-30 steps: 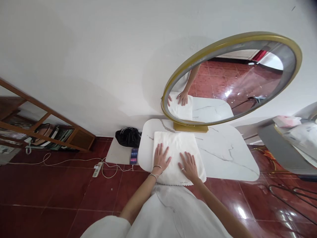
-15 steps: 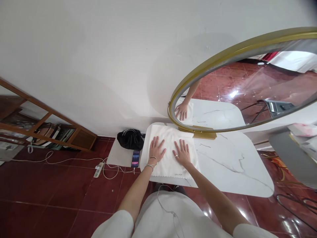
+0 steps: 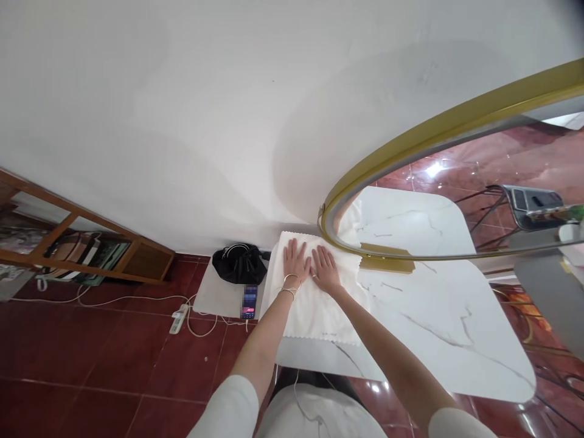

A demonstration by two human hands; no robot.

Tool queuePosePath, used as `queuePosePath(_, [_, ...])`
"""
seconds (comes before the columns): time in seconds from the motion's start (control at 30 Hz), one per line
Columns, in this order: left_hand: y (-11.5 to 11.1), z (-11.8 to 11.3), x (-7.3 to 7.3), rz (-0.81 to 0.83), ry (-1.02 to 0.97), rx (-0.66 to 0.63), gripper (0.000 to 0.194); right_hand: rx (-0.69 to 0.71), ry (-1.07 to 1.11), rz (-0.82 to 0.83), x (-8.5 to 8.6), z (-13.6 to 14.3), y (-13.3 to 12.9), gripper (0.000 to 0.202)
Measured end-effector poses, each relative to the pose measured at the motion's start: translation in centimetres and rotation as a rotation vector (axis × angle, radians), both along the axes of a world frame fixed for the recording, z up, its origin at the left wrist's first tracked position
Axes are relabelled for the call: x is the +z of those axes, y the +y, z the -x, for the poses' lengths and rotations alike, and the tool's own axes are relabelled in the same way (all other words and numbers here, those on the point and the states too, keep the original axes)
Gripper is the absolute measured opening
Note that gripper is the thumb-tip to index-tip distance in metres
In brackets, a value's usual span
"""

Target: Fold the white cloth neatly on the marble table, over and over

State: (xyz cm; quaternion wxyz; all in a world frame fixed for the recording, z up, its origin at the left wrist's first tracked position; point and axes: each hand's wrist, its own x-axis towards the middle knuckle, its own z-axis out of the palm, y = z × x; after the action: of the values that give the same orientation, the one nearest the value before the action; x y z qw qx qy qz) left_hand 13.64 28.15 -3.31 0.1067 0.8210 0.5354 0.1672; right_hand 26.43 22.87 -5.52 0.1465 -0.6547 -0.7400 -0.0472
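A white towel (image 3: 314,313) with a scalloped edge lies spread on the left part of a white marble-patterned table (image 3: 438,322). Flat on its upper half rests my left hand (image 3: 296,263), fingers stretched out, bracelets round the wrist. My right hand (image 3: 325,269), a ring on one finger, lies flat just to the right of it, fingers extended. The two hands are close together at the thumbs. Neither one grips anything; both palms press on the cloth.
A gold-framed round mirror (image 3: 387,152) stands at the table's back. Left of the table, a black bag (image 3: 239,263) and a phone (image 3: 249,301) lie on a low pale surface. A power strip (image 3: 179,319) with cables is on the red floor, near a wooden shelf (image 3: 150,258).
Both hands have slid farther up the towel, toward the wall, and drawn closer together. The camera view has shifted slightly, so the mirror appears larger.
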Motion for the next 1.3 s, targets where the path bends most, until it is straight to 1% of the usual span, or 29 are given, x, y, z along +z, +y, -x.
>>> queuePosePath(0.1, [1.5, 0.0, 0.0, -0.014, 0.006, 0.030, 0.053, 0.023, -0.021, -0.007, 0.0, -0.4, 2.0, 0.055])
queuePosePath(0.17, [2.1, 0.0, 0.1, -0.014, 0.010, 0.043, 0.053, 0.032, -0.026, -0.006, 0.2, -0.5, 2.7, 0.055])
queuePosePath(0.23, [1.9, 0.4, 0.1, -0.006, 0.023, 0.035, 0.053, 0.021, -0.010, -0.019, 0.4, -0.3, 2.7, 0.054])
queuePosePath(0.3, [0.9, 1.3, 0.1, -0.002, 0.046, -0.012, 0.052, -0.019, 0.030, -0.040, 0.6, 0.2, 1.9, 0.049])
queuePosePath(0.43, [-2.7, 4.1, 0.2, -0.041, 0.085, -0.136, 0.051, -0.071, 0.095, -0.040, 1.1, 1.6, -1.0, 0.037])
queuePosePath(0.53, [-5.7, 6.1, 0.3, -0.066, 0.093, -0.135, 0.052, -0.034, 0.104, -0.029, 1.6, 2.7, -4.0, 0.036])
queuePosePath(0.67, [-9.1, 8.0, 0.6, -0.070, 0.094, -0.124, 0.054, 0.062, 0.070, 0.023, 2.1, 4.5, -9.0, 0.051])
queuePosePath(0.77, [-11.5, 9.0, 0.7, -0.073, 0.104, -0.143, 0.055, 0.054, 0.048, 0.075, 2.4, 6.0, -12.7, 0.061])
queuePosePath(0.83, [-12.9, 9.4, 0.6, -0.082, 0.114, -0.132, 0.054, 0.041, 0.045, 0.089, 2.4, 6.7, -14.2, 0.064])
queuePosePath(0.9, [-13.8, 9.6, 0.4, -0.100, 0.117, -0.082, 0.053, 0.032, 0.046, 0.085, 2.3, 7.1, -14.8, 0.066])
queuePosePath(1.0, [-14.2, 9.6, 0.1, -0.130, 0.116, -0.031, 0.052, -0.019, 0.059, 0.048, 2.1, 6.4, -14.2, 0.064])
queuePosePath(1.13, [-13.7, 8.9, -0.1, -0.161, 0.143, -0.094, 0.056, -0.142, 0.072, 0.011, 1.7, 3.9, -12.9, 0.062])
queuePosePath(1.23, [-13.7, 7.2, -0.1, -0.176, 0.169, -0.135, 0.057, -0.150, 0.061, 0.001, 1.4, 1.3, -13.2, 0.061])
queuePosePath(1.3, [-13.9, 5.2, -0.2, -0.182, 0.186, -0.155, 0.057, -0.176, 0.051, -0.006, 1.1, -0.6, -14.1, 0.061])
